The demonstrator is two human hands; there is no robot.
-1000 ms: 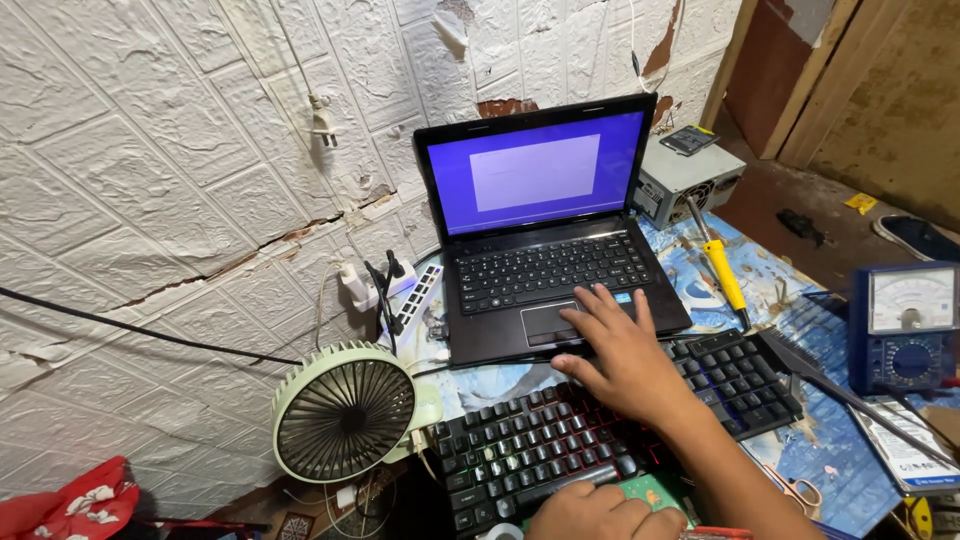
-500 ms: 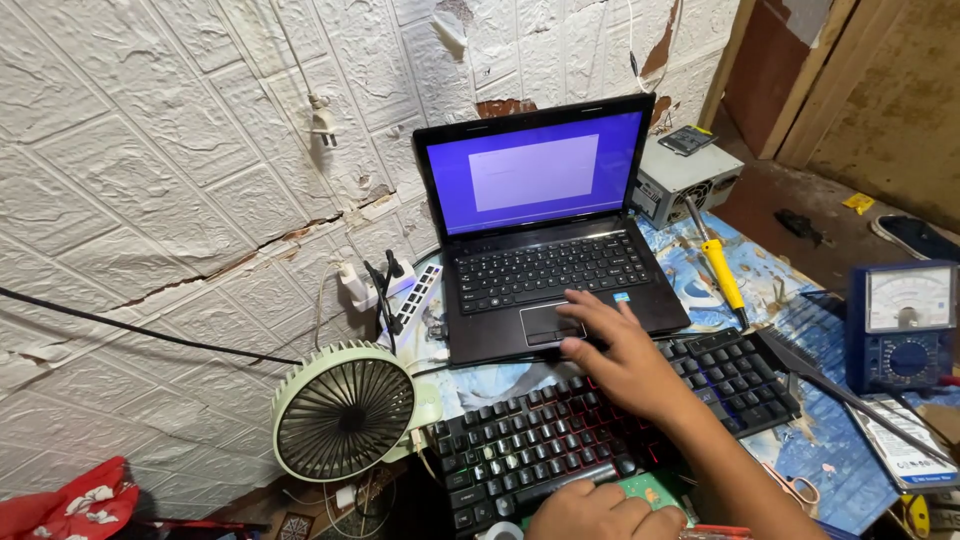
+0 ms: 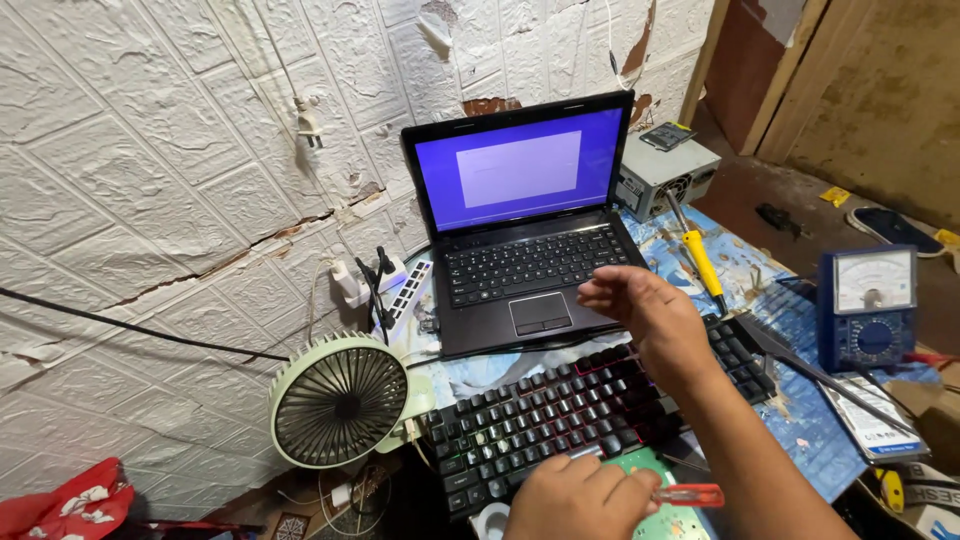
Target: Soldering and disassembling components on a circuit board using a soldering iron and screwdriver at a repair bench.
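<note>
Lifted off the laptop's touchpad since a second ago: right hand (image 3: 645, 310) now hovers above the near right corner of the laptop (image 3: 525, 235), fingers loosely spread and curled, holding nothing. Left hand (image 3: 580, 495) unmoved at the near edge, fingers closed round a small screwdriver with a clear red handle (image 3: 690, 494), resting over a green circuit board (image 3: 660, 510) just beside the black keyboard (image 3: 590, 410).

Judging progress: laptop open, screen lit blue with a pale dialog box, so powered and running; green board lying loose under the left hand, work on it apparently unfinished.

Little open room. Crowded worktop (image 3: 800, 430): fan (image 3: 340, 400) near left, wall close on the left, yellow-handled screwdriver (image 3: 700, 260) and blue analog meter (image 3: 868, 305) to the right, grey power supply (image 3: 665, 175) far right. Keyboard close to the near worktop edge.
</note>
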